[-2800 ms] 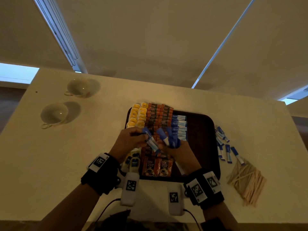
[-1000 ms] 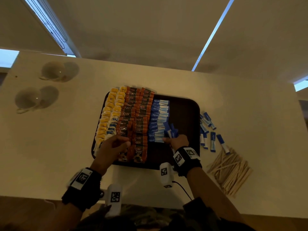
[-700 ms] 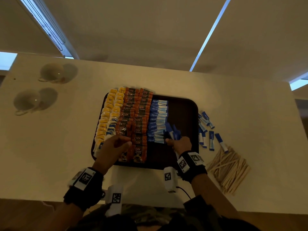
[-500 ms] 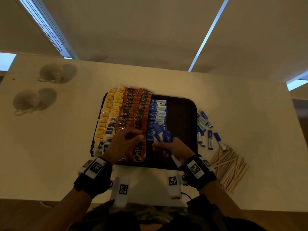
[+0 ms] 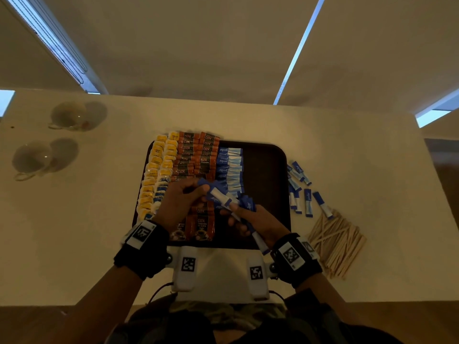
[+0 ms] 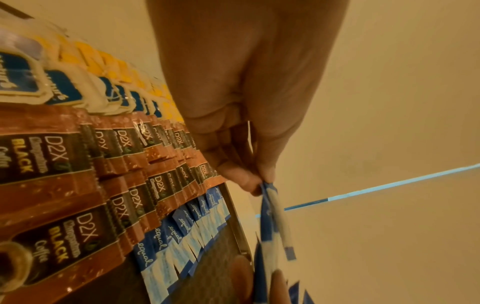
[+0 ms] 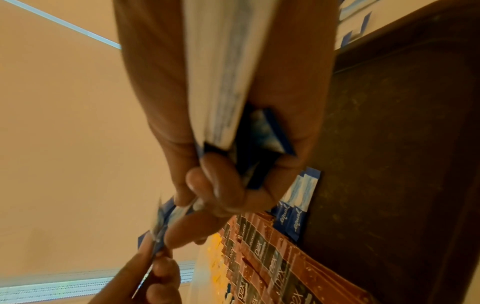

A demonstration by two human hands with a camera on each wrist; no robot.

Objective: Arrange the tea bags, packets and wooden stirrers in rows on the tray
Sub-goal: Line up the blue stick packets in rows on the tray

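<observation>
Blue-and-white paper sweetener stick point(image 5: 219, 195): left hand point(image 5: 179, 203) pinches its tip.
Right hand point(image 5: 258, 220): grips remaining bundle.
Advice: lay it squarely extending blue row point(image 5: 229, 167) on dark tray point(image 5: 268, 175).

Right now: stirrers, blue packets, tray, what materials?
Stirrers: pale matte sticks, look like bare wood.
Blue packets: thin printed sachets with crimped ends, probably paper.
Tray: dark brown with fine speckled texture and rounded rim, likely plastic; can't confirm.
</observation>
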